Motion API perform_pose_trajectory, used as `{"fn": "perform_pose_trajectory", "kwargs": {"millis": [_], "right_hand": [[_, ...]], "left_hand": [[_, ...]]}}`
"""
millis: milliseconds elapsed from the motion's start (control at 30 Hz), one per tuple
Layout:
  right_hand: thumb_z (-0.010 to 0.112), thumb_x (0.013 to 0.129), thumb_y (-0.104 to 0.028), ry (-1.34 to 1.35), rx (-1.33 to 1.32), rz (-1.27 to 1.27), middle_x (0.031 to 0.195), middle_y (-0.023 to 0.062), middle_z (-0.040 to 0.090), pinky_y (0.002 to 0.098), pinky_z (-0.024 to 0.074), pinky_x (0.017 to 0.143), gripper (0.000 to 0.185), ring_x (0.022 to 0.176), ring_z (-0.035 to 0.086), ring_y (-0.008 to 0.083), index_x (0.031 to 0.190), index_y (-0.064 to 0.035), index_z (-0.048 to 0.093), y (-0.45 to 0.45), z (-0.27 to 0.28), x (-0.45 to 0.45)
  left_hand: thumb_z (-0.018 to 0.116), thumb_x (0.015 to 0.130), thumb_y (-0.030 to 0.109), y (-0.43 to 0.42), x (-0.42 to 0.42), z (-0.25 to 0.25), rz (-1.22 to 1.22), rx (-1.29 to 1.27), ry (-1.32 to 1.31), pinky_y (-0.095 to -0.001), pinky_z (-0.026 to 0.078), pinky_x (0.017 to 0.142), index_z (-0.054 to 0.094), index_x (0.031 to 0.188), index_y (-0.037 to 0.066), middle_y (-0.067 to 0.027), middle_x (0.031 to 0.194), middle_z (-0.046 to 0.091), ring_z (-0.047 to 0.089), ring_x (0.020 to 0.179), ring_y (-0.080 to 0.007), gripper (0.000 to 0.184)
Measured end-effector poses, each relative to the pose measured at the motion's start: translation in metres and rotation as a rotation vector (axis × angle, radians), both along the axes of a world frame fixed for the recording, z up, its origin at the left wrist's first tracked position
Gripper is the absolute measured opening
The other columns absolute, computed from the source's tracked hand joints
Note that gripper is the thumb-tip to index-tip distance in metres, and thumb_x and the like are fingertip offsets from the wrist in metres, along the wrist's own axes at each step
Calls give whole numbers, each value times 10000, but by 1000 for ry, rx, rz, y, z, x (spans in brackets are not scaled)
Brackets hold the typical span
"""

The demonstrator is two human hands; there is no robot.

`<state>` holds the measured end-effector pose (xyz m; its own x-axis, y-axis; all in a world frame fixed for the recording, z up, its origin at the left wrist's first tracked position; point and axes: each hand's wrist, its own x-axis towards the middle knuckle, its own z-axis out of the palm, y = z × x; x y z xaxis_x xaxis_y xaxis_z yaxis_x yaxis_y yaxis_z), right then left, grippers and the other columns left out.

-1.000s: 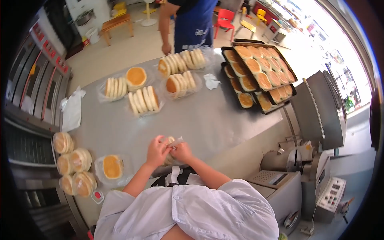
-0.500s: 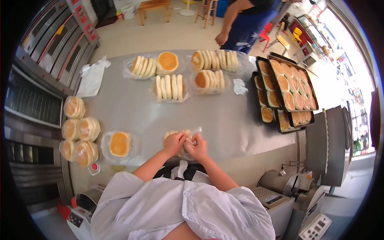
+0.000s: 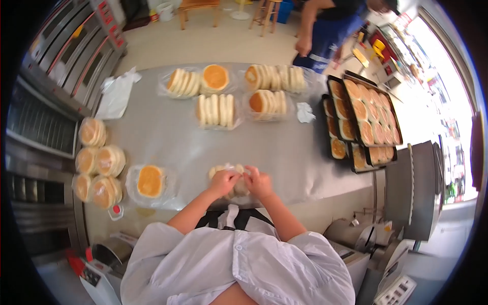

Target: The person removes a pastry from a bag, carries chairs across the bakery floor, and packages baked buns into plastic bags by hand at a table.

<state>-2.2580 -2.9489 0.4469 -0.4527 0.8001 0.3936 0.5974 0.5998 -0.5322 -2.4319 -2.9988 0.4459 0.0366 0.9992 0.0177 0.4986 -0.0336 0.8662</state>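
Note:
A clear plastic bag of round flat buns [image 3: 239, 190] lies at the table's near edge, partly hidden by my hands. My left hand [image 3: 224, 182] is closed in a pinch on the bag's plastic. Close beside it, my right hand [image 3: 258, 183] also pinches the plastic, fingertips almost meeting the left ones. To the left lies another bagged stack with a browned bun [image 3: 151, 181] facing up. Further left, several bagged buns [image 3: 105, 161] are piled at the table's corner.
Bagged rows of buns [image 3: 215, 110] lie across the far side of the metal table [image 3: 168, 127]. Black trays of buns [image 3: 373, 112] are stacked at the right. White plastic [image 3: 116, 96] lies far left. A person in a blue apron [image 3: 325, 46] stands beyond the table.
My right hand has turned and shifted slightly right and up, still at the bag. The person beyond the table has moved right and leans lower.

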Motion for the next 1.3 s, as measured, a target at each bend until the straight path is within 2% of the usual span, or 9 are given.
{"fn": "perform_pose_trajectory", "kwargs": {"millis": [200,300,433,500,600,833,1100,1200,1300], "right_hand": [[614,833,-145,141,-556,-93,610,113,588,412,478,526,247,559,598,304,1069,-115,546,-19,28,-4],[593,809,-121,112,-603,-33,649,129,610,417,493,604,247,639,616,325,1047,-85,539,-25,22,-7],[578,806,-108,26,-583,-50,741,150,643,388,504,658,248,699,632,321,1042,-46,530,-19,28,-14],[554,805,-83,189,-594,-2,769,167,651,405,509,688,238,746,641,331,1038,-39,534,-13,22,-18],[526,804,-49,306,-663,50,815,185,665,415,513,719,215,798,652,335,1014,-23,569,-6,18,-17],[557,821,-78,214,-950,197,744,146,667,365,512,651,195,667,642,266,961,-2,670,20,10,-8],[631,758,-153,72,-443,118,749,131,657,395,519,634,120,683,644,304,829,-61,661,11,3,-17],[659,731,-151,-124,-261,20,729,104,643,424,518,613,78,694,637,333,751,-87,620,13,-10,-14],[664,734,-179,-86,-255,96,688,104,630,403,518,596,89,656,633,317,768,-100,643,3,-1,-5]], "left_hand": [[686,802,199,12,-24,16,-63,-319,-223,-305,497,657,735,928,48,-105,796,705,661,722,-180,203],[722,721,105,14,-27,16,-13,-499,-339,-266,487,661,738,889,10,-75,775,708,641,735,-119,193],[707,691,89,14,-16,32,-25,-460,-202,-295,500,645,727,803,18,-81,746,696,642,676,-170,135],[698,670,89,13,-5,49,-199,19,503,-353,509,625,689,758,57,-69,753,666,621,619,-236,93],[680,677,62,17,-3,42,-249,414,570,-381,504,602,626,713,104,-70,778,633,596,645,-293,77],[672,717,68,5,9,21,79,441,391,-360,508,611,648,784,106,-64,818,635,623,689,-266,81],[591,859,130,-4,-7,13,196,60,-171,-370,479,718,665,719,69,-114,738,604,600,756,-301,171],[585,873,150,-32,-31,4,74,50,230,-373,450,785,688,763,58,-119,769,601,583,797,-297,177],[604,883,216,-49,-22,11,215,57,165,-366,424,850,698,885,74,-104,891,605,568,895,-287,170]]}}
